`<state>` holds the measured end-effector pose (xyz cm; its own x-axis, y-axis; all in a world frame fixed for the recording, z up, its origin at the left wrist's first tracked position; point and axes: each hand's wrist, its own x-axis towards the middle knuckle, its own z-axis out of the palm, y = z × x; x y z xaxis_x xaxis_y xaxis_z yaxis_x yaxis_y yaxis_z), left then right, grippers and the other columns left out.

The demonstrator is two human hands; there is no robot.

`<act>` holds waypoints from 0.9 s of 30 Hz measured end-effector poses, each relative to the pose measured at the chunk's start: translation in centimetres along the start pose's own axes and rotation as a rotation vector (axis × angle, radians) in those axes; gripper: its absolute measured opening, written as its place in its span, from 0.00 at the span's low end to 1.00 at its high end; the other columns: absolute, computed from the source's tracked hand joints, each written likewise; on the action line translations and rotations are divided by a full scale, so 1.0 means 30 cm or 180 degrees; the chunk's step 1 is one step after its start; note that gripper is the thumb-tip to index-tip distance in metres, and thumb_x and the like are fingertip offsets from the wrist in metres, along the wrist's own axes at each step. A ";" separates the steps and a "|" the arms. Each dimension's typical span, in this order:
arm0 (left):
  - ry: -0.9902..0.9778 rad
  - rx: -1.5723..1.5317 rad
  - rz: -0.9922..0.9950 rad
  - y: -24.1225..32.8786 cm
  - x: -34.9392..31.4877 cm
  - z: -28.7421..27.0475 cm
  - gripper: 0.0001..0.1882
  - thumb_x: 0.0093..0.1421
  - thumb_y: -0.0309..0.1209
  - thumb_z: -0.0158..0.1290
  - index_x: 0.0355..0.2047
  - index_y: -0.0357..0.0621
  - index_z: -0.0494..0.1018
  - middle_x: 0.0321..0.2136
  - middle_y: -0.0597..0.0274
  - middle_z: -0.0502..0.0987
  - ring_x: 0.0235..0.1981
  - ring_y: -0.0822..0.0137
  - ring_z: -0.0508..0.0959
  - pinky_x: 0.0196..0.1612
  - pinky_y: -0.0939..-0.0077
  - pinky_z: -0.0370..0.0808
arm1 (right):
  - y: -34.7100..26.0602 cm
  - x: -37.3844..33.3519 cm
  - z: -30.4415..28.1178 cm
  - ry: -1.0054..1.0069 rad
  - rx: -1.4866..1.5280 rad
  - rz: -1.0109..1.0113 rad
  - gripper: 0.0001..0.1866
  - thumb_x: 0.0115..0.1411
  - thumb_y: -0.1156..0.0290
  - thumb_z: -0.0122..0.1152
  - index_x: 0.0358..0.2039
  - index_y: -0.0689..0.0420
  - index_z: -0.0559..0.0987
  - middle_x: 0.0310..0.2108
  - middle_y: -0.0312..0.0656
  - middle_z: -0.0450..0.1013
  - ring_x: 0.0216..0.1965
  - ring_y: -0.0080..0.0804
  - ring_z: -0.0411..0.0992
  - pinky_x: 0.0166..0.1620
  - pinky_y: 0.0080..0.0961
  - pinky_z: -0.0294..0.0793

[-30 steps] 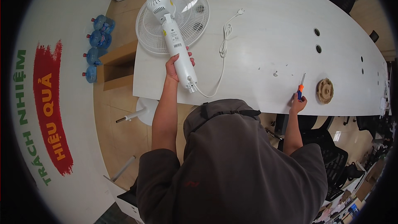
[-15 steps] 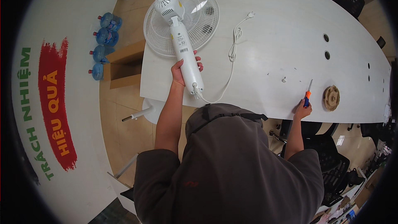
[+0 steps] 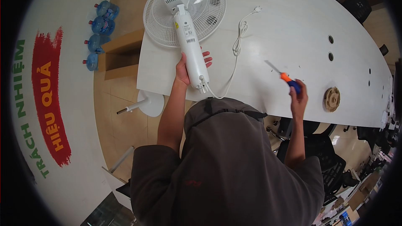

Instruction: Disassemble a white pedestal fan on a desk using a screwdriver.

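A white electric fan (image 3: 193,56) lies on the table with its round wire grille (image 3: 157,27) facing down and its motor housing at the far end. My left hand (image 3: 182,74) is wrapped round the lower part of the fan's body, thumb on the left side and fingertips showing on the right. My right hand (image 3: 299,100) grips a screwdriver (image 3: 286,78) by its blue and orange handle. The shaft points away and to the left, slightly blurred. From the body's near end runs a white power cord (image 3: 237,44), partly bundled, with its plug lying farther off.
To the right on the white table (image 3: 289,25) rests a round brown part (image 3: 332,99). Small bits lie near the screwdriver. An open cardboard box (image 3: 121,54) and several blue water bottles (image 3: 102,25) stand left. A white round base (image 3: 151,104) with a pole is below the table edge.
My right hand has risen and moved left with the screwdriver, whose tip has swung toward the fan. My left hand keeps its hold on the fan. The whole view has shifted slightly.
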<state>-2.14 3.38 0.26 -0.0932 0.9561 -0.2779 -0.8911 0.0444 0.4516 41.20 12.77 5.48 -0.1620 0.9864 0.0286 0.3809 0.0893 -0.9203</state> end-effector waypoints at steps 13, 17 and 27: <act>0.0417 0.0555 -0.0210 -0.150 -0.190 0.019 0.42 0.60 0.56 0.48 0.62 0.33 0.55 0.55 0.38 0.67 0.55 0.40 0.71 0.60 0.45 0.68 | -0.370 -0.010 0.290 -0.1615 0.0051 -0.0868 0.14 0.55 0.73 0.67 0.41 0.63 0.78 0.29 0.44 0.74 0.24 0.31 0.71 0.28 0.23 0.71; 0.0395 0.0528 -0.0210 -0.147 -0.194 0.017 0.44 0.59 0.57 0.48 0.62 0.32 0.56 0.57 0.39 0.66 0.57 0.41 0.69 0.60 0.45 0.67 | -0.386 -0.003 0.312 -0.1703 0.0120 -0.1027 0.14 0.55 0.73 0.67 0.41 0.63 0.78 0.28 0.44 0.72 0.23 0.33 0.70 0.27 0.24 0.70; 0.0443 0.0514 -0.0170 -0.170 -0.191 0.006 0.45 0.58 0.57 0.49 0.63 0.32 0.55 0.58 0.38 0.64 0.59 0.41 0.67 0.62 0.45 0.64 | -0.442 0.015 0.306 -0.1957 -0.0214 -0.1282 0.15 0.55 0.72 0.66 0.42 0.61 0.77 0.29 0.44 0.71 0.23 0.38 0.71 0.25 0.29 0.70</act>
<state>3.03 -2.28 -0.30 -0.1182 0.9024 -0.4143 -0.8148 0.1503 0.5599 27.73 10.75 14.10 -0.7746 0.6215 0.1173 0.2359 0.4560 -0.8581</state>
